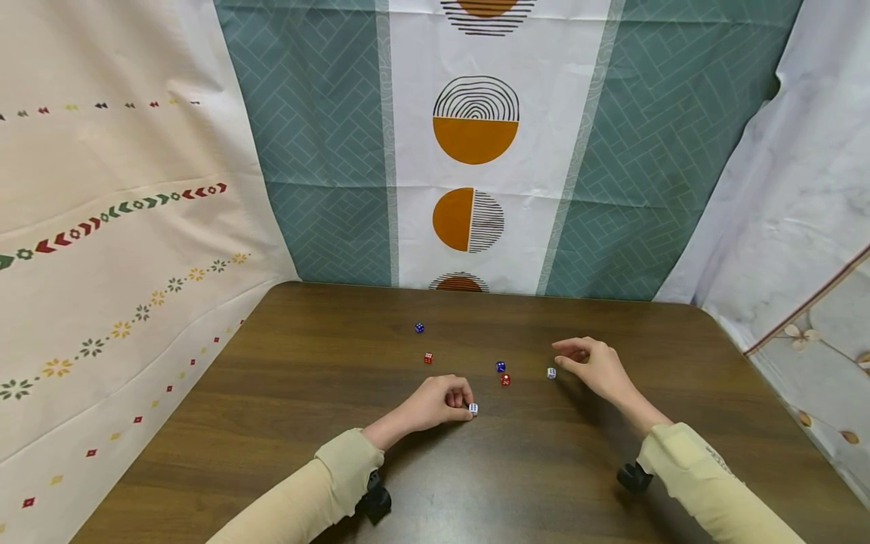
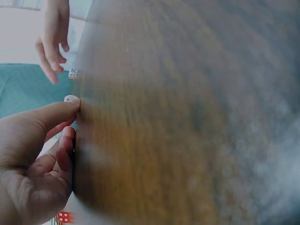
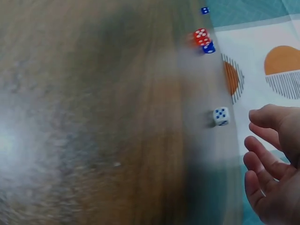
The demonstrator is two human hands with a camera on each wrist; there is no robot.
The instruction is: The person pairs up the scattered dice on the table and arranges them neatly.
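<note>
Near the middle of the table, my left hand (image 1: 435, 403) pinches a white die (image 1: 473, 409) at the tips of thumb and finger. In the left wrist view this die (image 2: 71, 99) shows just past the thumb tip, and the thumb hides part of it. My right hand (image 1: 598, 366) is held over the table to the right, fingers loosely bent and holding nothing. Just left of its thumb lies a second white die (image 1: 551, 373), whose blue pips show in the right wrist view (image 3: 221, 116). A gap separates thumb and die there.
Between the hands, a blue die (image 1: 501, 366) and a red die (image 1: 505, 380) lie close together. Farther left are another red die (image 1: 428, 358) and, behind it, another blue die (image 1: 419, 328). The brown wooden table (image 1: 326, 340) ends at a patterned curtain (image 1: 326, 151).
</note>
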